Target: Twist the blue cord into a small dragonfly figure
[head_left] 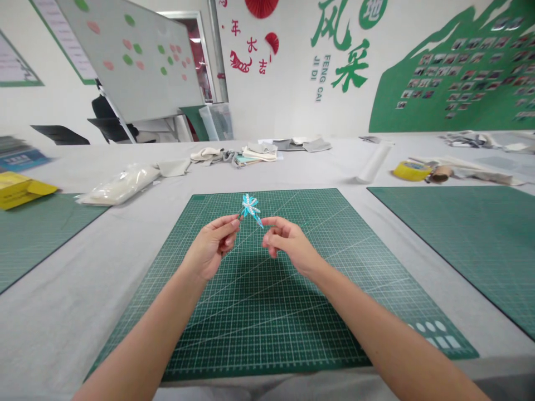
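Observation:
A small light-blue and white ornament [251, 207], shaped like a flower or bow with a thin blue tail, is held up above the green cutting mat [251, 312]. My left hand [211, 248] pinches its left side between thumb and fingertip. My right hand [286, 239] is curled, its thumb and forefinger closed at the lower tip of the blue tail. Both forearms reach in from the near edge of the table.
A second green mat [468, 234] lies to the right, a third [33, 234] to the left. Beyond are a clear plastic bag [119, 186], a yellow box [19, 189], folded fabric pieces [254, 153], a white roll [374, 164], a yellow tape roll [412, 170] and a whiteboard [134, 55].

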### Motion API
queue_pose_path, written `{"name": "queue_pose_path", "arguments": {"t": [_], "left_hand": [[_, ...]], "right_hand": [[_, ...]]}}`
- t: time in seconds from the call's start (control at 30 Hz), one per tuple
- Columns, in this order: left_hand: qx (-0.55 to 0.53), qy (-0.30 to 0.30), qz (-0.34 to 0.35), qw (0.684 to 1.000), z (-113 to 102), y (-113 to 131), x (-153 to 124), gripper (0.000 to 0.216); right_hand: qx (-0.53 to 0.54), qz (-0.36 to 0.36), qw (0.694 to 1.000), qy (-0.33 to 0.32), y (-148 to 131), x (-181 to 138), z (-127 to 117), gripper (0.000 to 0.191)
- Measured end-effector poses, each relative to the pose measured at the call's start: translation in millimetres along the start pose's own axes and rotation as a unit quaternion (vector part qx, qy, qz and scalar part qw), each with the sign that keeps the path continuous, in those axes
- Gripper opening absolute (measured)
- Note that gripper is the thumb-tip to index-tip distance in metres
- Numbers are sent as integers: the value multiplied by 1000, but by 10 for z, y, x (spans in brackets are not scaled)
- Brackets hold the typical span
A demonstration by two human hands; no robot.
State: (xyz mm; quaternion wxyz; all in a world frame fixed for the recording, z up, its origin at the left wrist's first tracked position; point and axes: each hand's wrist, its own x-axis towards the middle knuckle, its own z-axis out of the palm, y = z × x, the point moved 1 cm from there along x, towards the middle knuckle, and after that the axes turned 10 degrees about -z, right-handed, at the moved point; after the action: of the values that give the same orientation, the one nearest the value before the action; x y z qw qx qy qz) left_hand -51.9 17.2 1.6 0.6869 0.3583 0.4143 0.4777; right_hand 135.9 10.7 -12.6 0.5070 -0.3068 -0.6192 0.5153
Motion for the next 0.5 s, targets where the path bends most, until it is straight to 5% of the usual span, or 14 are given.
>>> {"name": "queue_pose_path", "arguments": {"t": [0.07,0.2,0.5], "left_hand": [[2,6,1,1000,-15,9,2,21],[29,10,-13,999,-14,11,-4,23],[23,-7,-22,999,-9,5,0,21]], "right_hand": [[-31,-8,998,53,-16,-9,-12,16],[-120,-83,983,112,-95,-28,-68,16],[-218,-157,961,68,-199,-93,-11,8]]}}
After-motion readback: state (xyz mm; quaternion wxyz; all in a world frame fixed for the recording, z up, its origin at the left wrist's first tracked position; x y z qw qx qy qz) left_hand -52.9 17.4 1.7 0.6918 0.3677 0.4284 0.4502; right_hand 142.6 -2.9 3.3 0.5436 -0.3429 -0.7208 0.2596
